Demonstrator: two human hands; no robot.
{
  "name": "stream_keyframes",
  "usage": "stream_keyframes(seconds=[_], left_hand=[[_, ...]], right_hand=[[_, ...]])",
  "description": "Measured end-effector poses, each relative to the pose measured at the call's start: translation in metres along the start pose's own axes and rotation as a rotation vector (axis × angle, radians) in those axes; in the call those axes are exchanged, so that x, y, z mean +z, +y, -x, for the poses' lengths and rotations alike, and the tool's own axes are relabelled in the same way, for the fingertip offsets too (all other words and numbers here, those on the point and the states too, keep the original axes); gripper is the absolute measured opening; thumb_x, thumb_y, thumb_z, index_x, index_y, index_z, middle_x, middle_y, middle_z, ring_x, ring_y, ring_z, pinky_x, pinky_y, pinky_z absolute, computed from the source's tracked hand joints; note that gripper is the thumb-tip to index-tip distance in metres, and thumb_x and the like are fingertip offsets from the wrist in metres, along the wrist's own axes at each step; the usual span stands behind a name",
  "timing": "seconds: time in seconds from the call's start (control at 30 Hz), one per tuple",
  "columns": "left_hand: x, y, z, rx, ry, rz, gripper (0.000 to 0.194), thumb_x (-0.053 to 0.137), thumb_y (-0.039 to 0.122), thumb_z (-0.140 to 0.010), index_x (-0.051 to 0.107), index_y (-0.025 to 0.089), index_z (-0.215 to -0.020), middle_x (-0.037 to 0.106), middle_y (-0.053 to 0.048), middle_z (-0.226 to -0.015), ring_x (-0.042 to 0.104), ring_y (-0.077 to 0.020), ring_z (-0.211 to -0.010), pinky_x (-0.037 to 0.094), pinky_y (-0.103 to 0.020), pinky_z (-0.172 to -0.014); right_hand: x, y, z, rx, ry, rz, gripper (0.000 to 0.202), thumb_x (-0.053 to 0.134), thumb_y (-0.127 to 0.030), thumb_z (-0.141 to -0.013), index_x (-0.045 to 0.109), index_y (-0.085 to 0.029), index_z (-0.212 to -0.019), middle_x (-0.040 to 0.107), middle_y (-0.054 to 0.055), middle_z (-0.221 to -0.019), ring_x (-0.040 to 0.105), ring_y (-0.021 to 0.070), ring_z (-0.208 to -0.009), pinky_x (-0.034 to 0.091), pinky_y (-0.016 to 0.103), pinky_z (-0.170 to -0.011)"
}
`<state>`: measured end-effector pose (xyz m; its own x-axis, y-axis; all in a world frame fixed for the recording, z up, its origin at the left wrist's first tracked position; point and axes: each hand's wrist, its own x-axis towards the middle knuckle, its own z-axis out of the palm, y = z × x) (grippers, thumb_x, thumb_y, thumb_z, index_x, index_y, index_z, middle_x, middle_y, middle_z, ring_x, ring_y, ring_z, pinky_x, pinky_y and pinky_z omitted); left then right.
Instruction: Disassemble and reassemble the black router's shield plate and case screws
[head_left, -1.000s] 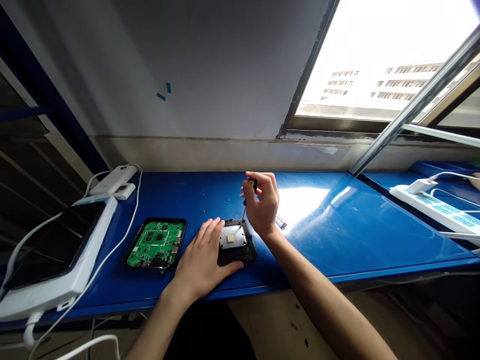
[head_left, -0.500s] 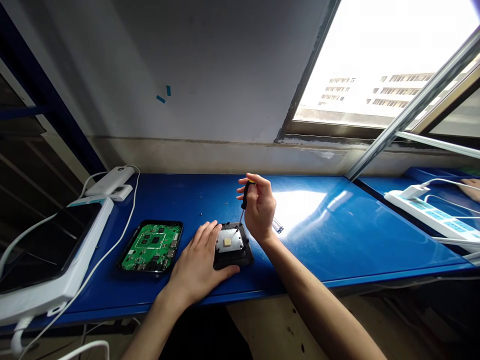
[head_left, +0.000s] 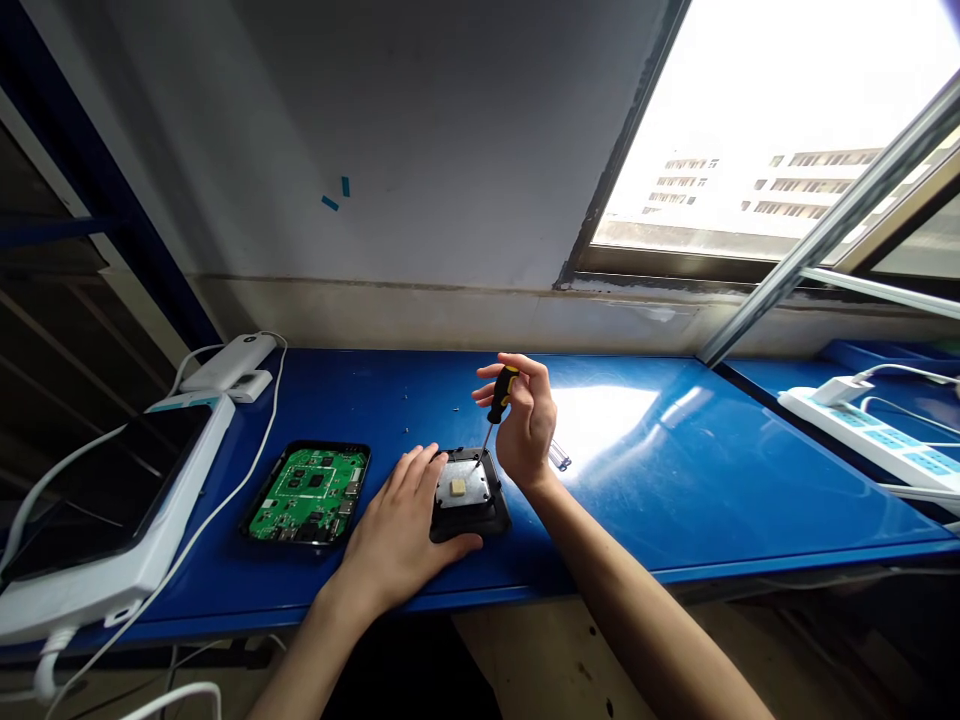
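My right hand (head_left: 528, 435) is closed around a screwdriver (head_left: 502, 397) with a black and yellow handle. The shaft slants down, and its tip meets the upper right part of a silver metal plate (head_left: 469, 470). That plate lies in a black plastic casing half (head_left: 484, 523) and carries a small cream pad (head_left: 458, 488). My left hand (head_left: 397, 525) grips the casing from the left, fingers on its far left corner and thumb along the near edge. To the left, a green circuit board (head_left: 307, 490) sits inside another black casing half (head_left: 365, 452).
Several small screws (head_left: 406, 430) lie beyond the casing. Some thin metal pieces (head_left: 559, 457) rest right of my right hand. On the left stand a white device with a dark screen (head_left: 112, 490) and a white cable (head_left: 251, 460). A power strip (head_left: 870, 435) is at far right.
The screwdriver handle has turned in my right hand, showing more yellow, and the fingers have shifted on it. My left hand keeps its hold. The whole view has shifted slightly.
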<state>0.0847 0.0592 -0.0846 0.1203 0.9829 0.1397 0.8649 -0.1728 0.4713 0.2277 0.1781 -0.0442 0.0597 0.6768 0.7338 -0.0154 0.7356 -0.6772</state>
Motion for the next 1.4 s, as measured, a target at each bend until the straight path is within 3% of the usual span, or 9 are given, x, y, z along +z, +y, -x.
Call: stream_keyframes(seconds=[0.17, 0.4, 0.6, 0.73, 0.83, 1.03, 1.23, 1.4], left_hand=[[-0.0014, 0.0012, -0.0005, -0.010, 0.000, 0.005, 0.085, 0.074, 0.057, -0.080, 0.042, 0.021, -0.150, 0.043, -0.014, -0.162, 0.032, -0.0347, -0.153, 0.036, -0.057, -0.120], [0.0030, -0.0019, 0.0003, 0.013, 0.032, 0.007, 0.086, 0.075, 0.060, -0.079, 0.043, 0.023, -0.150, 0.043, -0.014, -0.162, 0.033, -0.0359, -0.152, 0.037, -0.057, -0.119], [0.0025, -0.0015, 0.0005, 0.010, 0.027, 0.005, 0.086, 0.073, 0.062, -0.080, 0.042, 0.023, -0.150, 0.042, -0.013, -0.162, 0.032, -0.0353, -0.153, 0.038, -0.057, -0.119], [0.0027, -0.0018, 0.0005, 0.008, 0.008, 0.000, 0.086, 0.072, 0.063, -0.081, 0.042, 0.022, -0.151, 0.041, -0.012, -0.163, 0.032, -0.0353, -0.153, 0.036, -0.057, -0.120], [0.0030, -0.0022, 0.0004, 0.011, 0.019, 0.003, 0.086, 0.072, 0.062, -0.080, 0.042, 0.022, -0.151, 0.042, -0.013, -0.162, 0.033, -0.0354, -0.152, 0.036, -0.057, -0.120], [0.0005, -0.0004, 0.0005, 0.005, 0.026, 0.026, 0.086, 0.075, 0.060, -0.079, 0.043, 0.023, -0.150, 0.042, -0.013, -0.162, 0.032, -0.0355, -0.153, 0.037, -0.056, -0.120], [0.0007, -0.0008, -0.0001, 0.005, 0.004, 0.013, 0.087, 0.074, 0.060, -0.080, 0.043, 0.020, -0.150, 0.042, -0.014, -0.162, 0.032, -0.0364, -0.153, 0.035, -0.058, -0.120], [-0.0012, 0.0002, -0.0007, -0.009, -0.014, 0.008, 0.087, 0.073, 0.060, -0.080, 0.042, 0.021, -0.151, 0.040, -0.013, -0.163, 0.030, -0.0351, -0.153, 0.035, -0.056, -0.121]], right_hand=[[0.0002, -0.0027, -0.0012, -0.075, 0.034, 0.198, 0.020, 0.065, -0.037, -0.095, 0.065, -0.025, -0.111, 0.061, 0.003, -0.105, 0.066, 0.0113, -0.073, 0.057, 0.026, -0.059], [-0.0004, 0.0001, -0.0016, -0.001, 0.030, 0.010, 0.028, 0.036, -0.031, -0.106, 0.060, -0.026, -0.118, 0.070, 0.003, -0.098, 0.069, 0.0126, -0.072, 0.058, 0.028, -0.060], [-0.0015, -0.0011, -0.0033, -0.089, 0.070, 0.210, 0.016, 0.063, -0.035, -0.096, 0.066, -0.025, -0.107, 0.062, 0.003, -0.102, 0.066, 0.0120, -0.074, 0.059, 0.027, -0.060], [0.0001, 0.0005, -0.0039, -0.013, 0.062, 0.077, 0.024, 0.040, -0.032, -0.106, 0.060, -0.025, -0.117, 0.070, 0.002, -0.097, 0.069, 0.0117, -0.071, 0.059, 0.026, -0.059], [0.0004, 0.0019, -0.0031, 0.011, 0.044, 0.006, 0.029, 0.033, -0.034, -0.107, 0.058, -0.026, -0.118, 0.073, 0.003, -0.102, 0.071, 0.0124, -0.072, 0.059, 0.027, -0.060], [-0.0006, 0.0006, -0.0023, -0.061, 0.060, 0.213, 0.021, 0.064, -0.037, -0.095, 0.067, -0.026, -0.113, 0.062, 0.003, -0.104, 0.066, 0.0125, -0.075, 0.058, 0.026, -0.059], [-0.0012, 0.0009, -0.0017, -0.020, 0.016, 0.058, 0.030, 0.034, -0.031, -0.107, 0.060, -0.026, -0.122, 0.072, 0.004, -0.102, 0.070, 0.0124, -0.073, 0.059, 0.028, -0.063], [-0.0026, -0.0013, -0.0043, -0.084, 0.042, 0.237, 0.016, 0.059, -0.034, -0.098, 0.066, -0.026, -0.111, 0.063, 0.005, -0.106, 0.068, 0.0138, -0.079, 0.059, 0.028, -0.062]])
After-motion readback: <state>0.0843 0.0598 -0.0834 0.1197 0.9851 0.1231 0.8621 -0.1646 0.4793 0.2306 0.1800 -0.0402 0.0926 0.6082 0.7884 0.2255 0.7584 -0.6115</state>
